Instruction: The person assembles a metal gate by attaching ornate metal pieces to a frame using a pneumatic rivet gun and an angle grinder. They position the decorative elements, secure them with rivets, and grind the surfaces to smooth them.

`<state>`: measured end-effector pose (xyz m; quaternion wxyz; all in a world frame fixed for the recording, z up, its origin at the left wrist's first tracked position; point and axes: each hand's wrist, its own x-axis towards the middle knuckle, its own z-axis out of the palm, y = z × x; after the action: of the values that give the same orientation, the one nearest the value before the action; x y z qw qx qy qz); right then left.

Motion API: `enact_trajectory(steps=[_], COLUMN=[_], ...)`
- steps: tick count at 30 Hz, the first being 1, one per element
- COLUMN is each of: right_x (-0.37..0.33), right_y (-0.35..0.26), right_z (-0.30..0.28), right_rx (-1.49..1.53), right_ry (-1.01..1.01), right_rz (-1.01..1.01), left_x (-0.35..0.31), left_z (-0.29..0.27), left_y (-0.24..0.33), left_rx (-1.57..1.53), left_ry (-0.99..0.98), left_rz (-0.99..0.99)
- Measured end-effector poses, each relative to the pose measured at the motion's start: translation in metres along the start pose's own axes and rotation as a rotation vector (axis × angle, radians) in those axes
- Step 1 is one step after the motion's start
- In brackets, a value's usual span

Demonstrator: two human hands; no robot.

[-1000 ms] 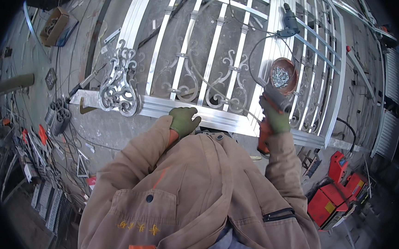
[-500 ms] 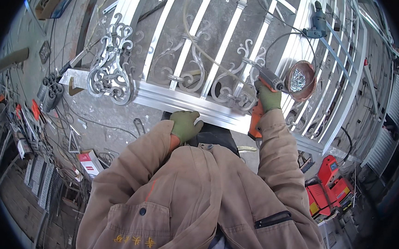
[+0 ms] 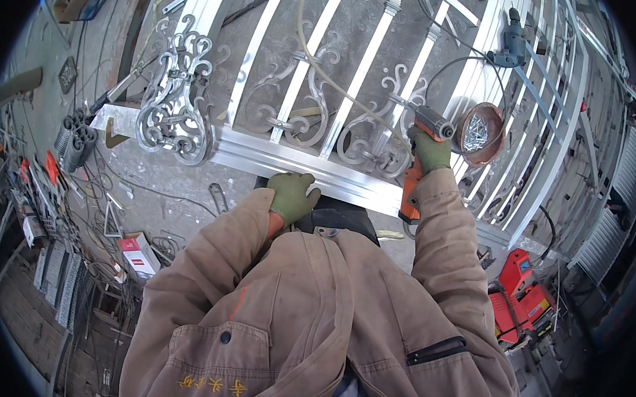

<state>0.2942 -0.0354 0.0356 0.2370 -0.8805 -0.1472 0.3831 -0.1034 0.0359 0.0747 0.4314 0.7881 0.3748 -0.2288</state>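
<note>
My right hand (image 3: 432, 153), in a green work glove, is closed around the grip of an orange and grey cordless drill (image 3: 434, 124). The drill is over the right part of a silver metal railing panel (image 3: 312, 172), its base hanging by my sleeve. My left hand (image 3: 293, 197), gloved alike, rests at the panel's near rail with its fingers curled; whatever is in them, if anything, is hidden. Just right of the drill, a reddish-brown bowl (image 3: 495, 146) holds several small screws. Curled silver scroll ornaments (image 3: 294, 123) sit between the panel's bars.
A loose-looking scroll ornament (image 3: 177, 107) lies at the panel's left corner. A corded blue-grey drill (image 3: 511, 46) rests farther right, its cable looping over the panel. Red machines (image 3: 521, 297) stand at lower right. Tools, cables and a red-white box (image 3: 138, 254) crowd the left floor.
The whole view has shifted slightly. The cordless drill's front has turned a little to the right and nearer me; my left hand stays at the near rail.
</note>
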Motion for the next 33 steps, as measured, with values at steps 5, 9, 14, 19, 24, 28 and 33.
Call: enact_trajectory(steps=[5, 9, 14, 19, 24, 28, 33], right_x=[-0.012, -0.017, -0.014, -0.019, -0.021, -0.004, 0.025], right_y=[-0.012, -0.023, -0.019, -0.034, -0.040, -0.019, 0.012], right_z=[-0.006, -0.005, -0.011, -0.017, -0.020, -0.011, 0.020], right_rx=[0.039, 0.051, 0.083, 0.118, 0.147, 0.071, -0.073], right_ry=[-0.034, -0.035, -0.061, -0.096, -0.113, -0.107, -0.061], right_rz=[0.018, 0.058, 0.053, 0.121, 0.137, 0.057, 0.093], left_x=[0.005, 0.009, 0.013, 0.017, 0.020, 0.021, 0.023], left_z=[0.005, 0.008, 0.008, 0.018, 0.014, 0.010, 0.002], left_y=[-0.006, -0.010, -0.010, -0.014, -0.013, -0.012, -0.019], left_rx=[-0.022, -0.040, -0.039, -0.024, -0.030, -0.023, -0.065], left_ry=[0.021, 0.011, 0.006, 0.041, 0.032, 0.032, 0.056], left_rz=[0.009, -0.007, 0.002, 0.012, 0.005, 0.005, 0.000])
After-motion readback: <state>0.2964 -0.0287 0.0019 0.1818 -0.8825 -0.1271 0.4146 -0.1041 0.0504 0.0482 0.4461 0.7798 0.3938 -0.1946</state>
